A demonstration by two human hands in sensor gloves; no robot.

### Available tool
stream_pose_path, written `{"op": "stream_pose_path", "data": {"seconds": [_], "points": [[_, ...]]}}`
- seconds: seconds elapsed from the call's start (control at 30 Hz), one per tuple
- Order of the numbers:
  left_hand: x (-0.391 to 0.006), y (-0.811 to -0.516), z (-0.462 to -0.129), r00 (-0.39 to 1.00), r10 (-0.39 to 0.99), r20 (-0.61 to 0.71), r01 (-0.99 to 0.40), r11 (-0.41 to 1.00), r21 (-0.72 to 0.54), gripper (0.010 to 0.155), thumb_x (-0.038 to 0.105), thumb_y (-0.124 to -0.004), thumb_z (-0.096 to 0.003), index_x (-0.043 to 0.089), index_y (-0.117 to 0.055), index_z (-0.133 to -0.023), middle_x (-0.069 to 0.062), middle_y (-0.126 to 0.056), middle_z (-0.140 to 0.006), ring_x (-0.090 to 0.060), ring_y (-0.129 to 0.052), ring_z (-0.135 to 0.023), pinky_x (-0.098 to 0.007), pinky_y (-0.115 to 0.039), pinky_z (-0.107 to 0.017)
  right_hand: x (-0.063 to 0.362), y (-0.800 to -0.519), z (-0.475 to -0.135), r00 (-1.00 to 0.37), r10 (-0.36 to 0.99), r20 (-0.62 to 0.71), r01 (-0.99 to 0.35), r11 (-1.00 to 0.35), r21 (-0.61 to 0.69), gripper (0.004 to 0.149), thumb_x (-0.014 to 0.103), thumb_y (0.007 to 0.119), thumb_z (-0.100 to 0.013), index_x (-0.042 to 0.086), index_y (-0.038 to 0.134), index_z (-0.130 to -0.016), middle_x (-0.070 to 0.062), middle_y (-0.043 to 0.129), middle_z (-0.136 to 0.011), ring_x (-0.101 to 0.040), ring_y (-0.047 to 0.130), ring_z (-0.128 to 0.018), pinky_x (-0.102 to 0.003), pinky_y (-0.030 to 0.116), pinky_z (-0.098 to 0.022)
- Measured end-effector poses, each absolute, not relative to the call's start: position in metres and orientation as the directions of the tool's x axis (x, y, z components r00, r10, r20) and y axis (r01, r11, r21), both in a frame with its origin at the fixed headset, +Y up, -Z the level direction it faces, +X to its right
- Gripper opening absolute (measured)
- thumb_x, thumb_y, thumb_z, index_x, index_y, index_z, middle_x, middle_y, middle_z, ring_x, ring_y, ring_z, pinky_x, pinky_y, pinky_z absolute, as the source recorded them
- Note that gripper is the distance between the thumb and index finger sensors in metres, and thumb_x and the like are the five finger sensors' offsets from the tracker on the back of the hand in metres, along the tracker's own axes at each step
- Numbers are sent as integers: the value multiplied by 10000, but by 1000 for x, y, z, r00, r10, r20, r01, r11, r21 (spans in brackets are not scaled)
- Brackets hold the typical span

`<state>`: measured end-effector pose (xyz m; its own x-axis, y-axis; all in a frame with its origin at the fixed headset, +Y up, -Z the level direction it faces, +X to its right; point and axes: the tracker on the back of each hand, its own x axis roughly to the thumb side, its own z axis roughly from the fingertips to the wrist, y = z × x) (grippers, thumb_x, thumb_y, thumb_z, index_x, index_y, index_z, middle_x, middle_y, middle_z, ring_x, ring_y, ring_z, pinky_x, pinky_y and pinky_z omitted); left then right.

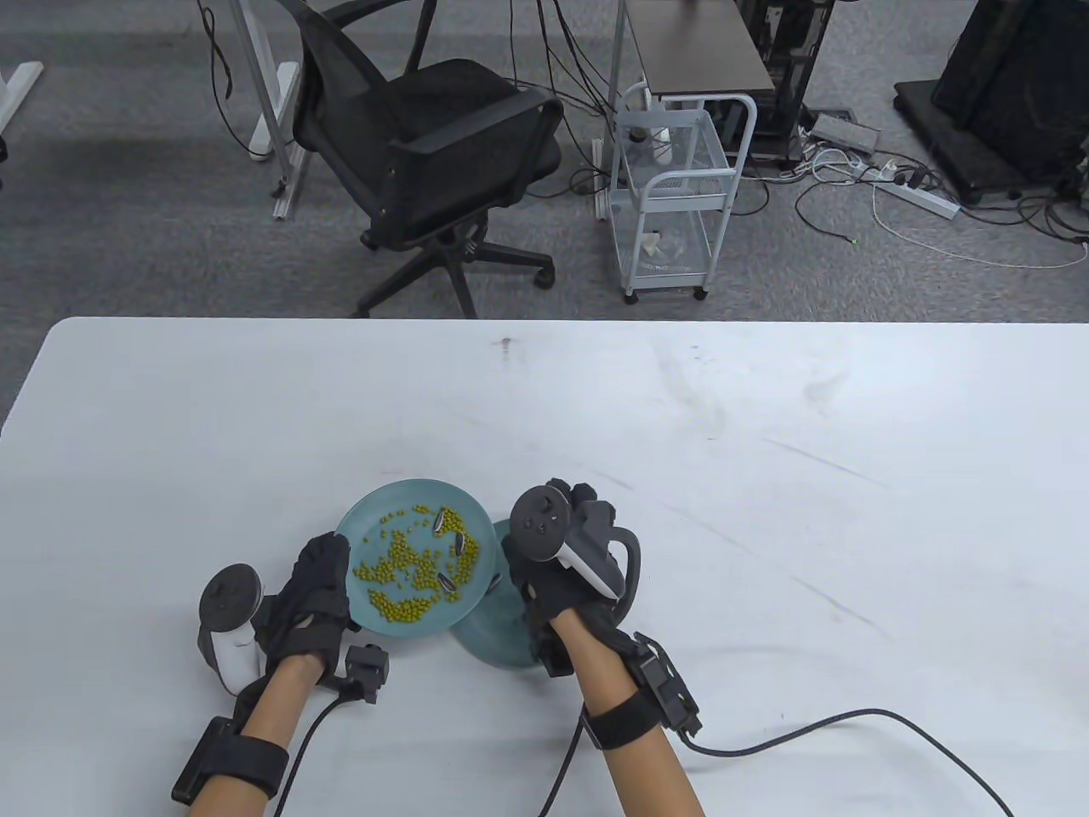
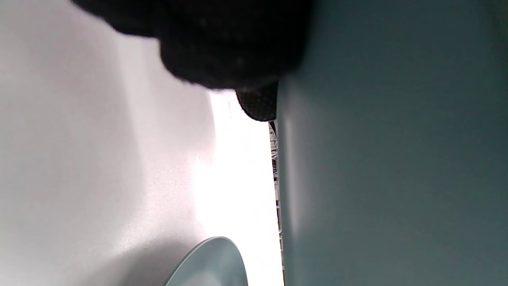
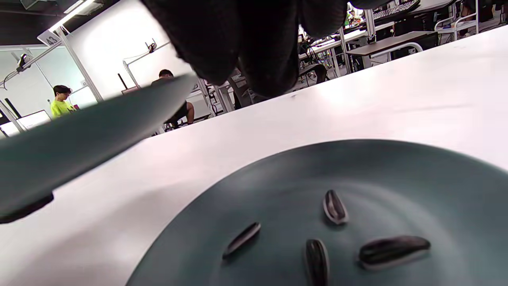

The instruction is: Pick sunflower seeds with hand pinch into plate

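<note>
Two gloved hands are at work near the table's front edge. The left hand (image 1: 310, 587) grips the rim of a teal plate (image 1: 357, 528) and holds it raised and tilted above the table, as the left wrist view confirms by showing the plate's underside beside a dark glove. The right hand (image 1: 553, 570) hovers over a second teal plate (image 3: 397, 167) that lies flat on the white table (image 1: 766, 511), partly under the raised one; its fingertips (image 3: 254, 51) are bunched together above this plate, but whether a seed is pinched between them cannot be told. The raised plate carries a spread of small green beans (image 1: 400, 587) with at least three striped sunflower seeds (image 1: 464, 545) mixed among them. In the right wrist view, four sunflower seeds lie apart on the lower plate, so the sorting is judged partly done. Risks from here: the raised plate is tilted toward the lower one, and a steeper tilt would likely send beans sliding over the rim into the sorted seeds or onto the table. A seed could also slip from a loose pinch while being carried across the gap and land on the table. The remaining seeds lie among the beans, so a broad pinch may drag a bean along. The thick gloves probably dull the touch. An office chair (image 1: 425, 162) and a white wire cart (image 1: 672, 196) stand on the floor beyond the table.
</note>
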<state>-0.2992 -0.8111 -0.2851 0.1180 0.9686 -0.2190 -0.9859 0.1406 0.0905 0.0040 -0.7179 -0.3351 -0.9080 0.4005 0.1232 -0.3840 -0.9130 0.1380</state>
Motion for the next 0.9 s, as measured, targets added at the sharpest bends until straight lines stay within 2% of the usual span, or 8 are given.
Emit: {"op": "stream_pose_path", "data": {"seconds": [0.43, 0.9], "points": [[-283, -813, -283, 138, 968, -207, -989, 146, 21, 450, 446, -607, -626, 142, -571, -956, 32, -918, -764, -133, -966, -195, -328, -821, -219, -10, -694, -323, -893, 411, 181, -383, -908, 168, 421, 268, 848, -583, -68, 871, -836, -378, 421, -1130, -694, 316, -978, -801, 262, -643], [-251, -807, -274, 160, 973, -168, -985, 148, -83, 451, 443, -603, -627, 138, -563, -957, 32, -912, -766, -132, -966, -197, -326, -822, -219, -14, -694, -322, -907, 384, 172, -345, -913, 219, 429, 246, 836, -589, -98, 863, -844, -388, 386, -1130, -703, 270, -975, -804, 240, -638]]}}
